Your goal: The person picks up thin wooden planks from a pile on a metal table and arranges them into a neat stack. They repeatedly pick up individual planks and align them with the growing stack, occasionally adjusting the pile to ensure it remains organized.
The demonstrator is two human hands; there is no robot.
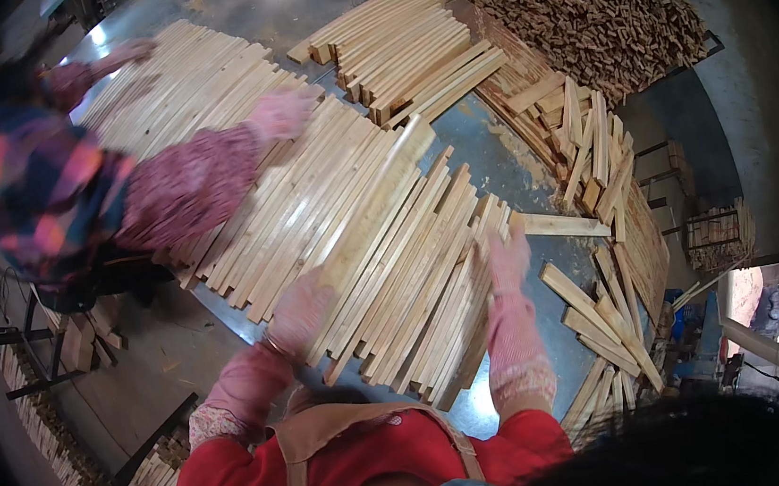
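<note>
Pale wooden strips lie side by side in a broad slanting row on the metal table. My left hand, in a pink glove, is closed at the near end of a wider pale board that lies along the row. At the right edge of the row, my right hand, also gloved in pink, rests with its fingers stretched forward against the outer strips. Its fingertips are slightly blurred. A short wooden piece lies just beyond them, pointing right.
Across the left side, a co-worker in a plaid top has one gloved hand on the row. A stacked bundle of strips sits at the far side. Loose pieces lie heaped at right, beyond the metal table. A large wood pile stands behind.
</note>
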